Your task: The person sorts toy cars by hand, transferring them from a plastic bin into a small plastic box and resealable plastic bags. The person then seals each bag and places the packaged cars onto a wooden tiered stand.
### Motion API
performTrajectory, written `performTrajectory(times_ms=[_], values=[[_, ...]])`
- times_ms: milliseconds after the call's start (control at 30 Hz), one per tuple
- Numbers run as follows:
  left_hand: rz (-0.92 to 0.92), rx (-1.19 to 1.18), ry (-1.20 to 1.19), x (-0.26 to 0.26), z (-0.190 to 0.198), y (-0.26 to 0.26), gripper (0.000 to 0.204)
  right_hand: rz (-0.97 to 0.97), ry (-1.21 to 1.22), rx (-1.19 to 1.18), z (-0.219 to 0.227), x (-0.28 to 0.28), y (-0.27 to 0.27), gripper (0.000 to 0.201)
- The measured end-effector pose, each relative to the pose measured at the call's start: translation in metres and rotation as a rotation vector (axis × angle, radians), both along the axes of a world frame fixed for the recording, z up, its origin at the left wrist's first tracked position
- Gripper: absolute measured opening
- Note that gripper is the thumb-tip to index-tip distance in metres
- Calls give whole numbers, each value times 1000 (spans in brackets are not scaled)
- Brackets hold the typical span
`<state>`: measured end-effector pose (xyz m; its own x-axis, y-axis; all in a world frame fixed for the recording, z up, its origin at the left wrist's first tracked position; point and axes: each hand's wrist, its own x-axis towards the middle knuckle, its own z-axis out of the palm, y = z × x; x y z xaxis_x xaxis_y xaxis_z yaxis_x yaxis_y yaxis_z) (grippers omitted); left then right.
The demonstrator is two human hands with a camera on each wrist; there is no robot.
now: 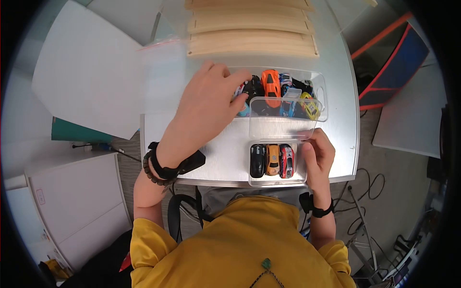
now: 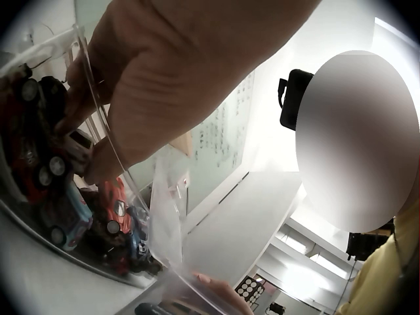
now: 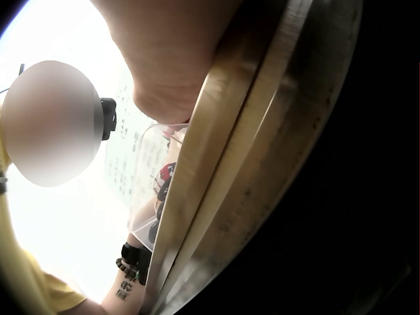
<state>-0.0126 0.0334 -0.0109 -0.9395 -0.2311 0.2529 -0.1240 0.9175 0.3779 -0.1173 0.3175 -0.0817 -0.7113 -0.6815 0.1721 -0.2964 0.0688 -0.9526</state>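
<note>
My left hand [image 1: 204, 98] reaches into the left end of a long clear bin [image 1: 322, 98] of toy cars. Its thumb and fingers lie around a whitish toy car [image 2: 80, 141]; I cannot tell whether they pinch it. An orange toy car [image 1: 271, 86] and a yellow one [image 1: 309, 106] lie farther right in the bin. Nearer the body stands a small clear box [image 1: 301, 181] with a black, a yellow-orange and a red-and-white car [image 1: 287, 162] side by side. My right hand [image 1: 319, 153] grips its upper right corner, beside the raised clear flap [image 1: 283, 128].
Wooden slatted pieces [image 1: 252, 42] stand behind the bin. A clear plastic bag [image 1: 163, 72] lies at the back left. The metal-topped table [image 1: 221, 165] ends just in front of the small box, close to the body.
</note>
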Motion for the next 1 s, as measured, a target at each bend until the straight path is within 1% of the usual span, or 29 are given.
performTrajectory(times_ms=[67, 100, 167, 200, 267, 300, 333, 400, 433, 467, 533, 567, 633, 667, 733, 833, 1000], values=[[6, 188, 57, 3, 1, 2, 34, -5, 20, -9, -2, -1, 0, 16], [-3, 194, 51, 5, 2, -2, 34, 3, 29, -5, 0, 0, -1, 16], [-44, 285, 156, 3, 2, -9, 42, 11, 42, -6, 0, -1, -1, 16], [-53, 290, 150, 3, 4, -10, 42, 1, 37, -1, 0, -1, -1, 16], [-24, 439, 261, 4, 10, -12, 51, 18, 57, -9, -1, -1, 0, 16], [-34, 473, 291, 6, 10, -14, 58, 20, 66, -5, -1, -2, 0, 17], [-38, 478, 282, 4, 9, -13, 58, 13, 58, 0, -2, -4, 0, 17], [-114, 792, 430, 4, 8, -12, 60, 26, 88, 1, 0, -5, 0, 18], [-118, 866, 411, 5, 10, -11, 64, 20, 55, -2, 0, -4, 0, 17], [-125, 871, 404, 6, 12, -10, 64, 10, 51, 1, 0, -2, 0, 17], [-100, 1068, 358, 8, 13, -9, 64, 4, -2, -28, 0, -1, 0, 16], [-104, 1070, 357, 8, 15, -11, 64, 0, -1, -28, 0, -1, 0, 16], [-127, 1126, 266, 9, 16, -14, 60, 15, 12, -25, 1, -2, 0, 16], [-128, 1127, 266, 9, 16, -14, 60, 14, 13, -25, 1, -2, 0, 16], [-91, 1226, 292, 8, 15, -15, 60, 19, 16, -20, 2, -1, -1, 16], [-90, 1276, 314, 8, 13, -16, 60, 13, 26, -27, -1, -1, 0, 17], [-116, 1305, 312, 9, 11, -17, 61, 8, 48, -20, 2, -1, -1, 17]])
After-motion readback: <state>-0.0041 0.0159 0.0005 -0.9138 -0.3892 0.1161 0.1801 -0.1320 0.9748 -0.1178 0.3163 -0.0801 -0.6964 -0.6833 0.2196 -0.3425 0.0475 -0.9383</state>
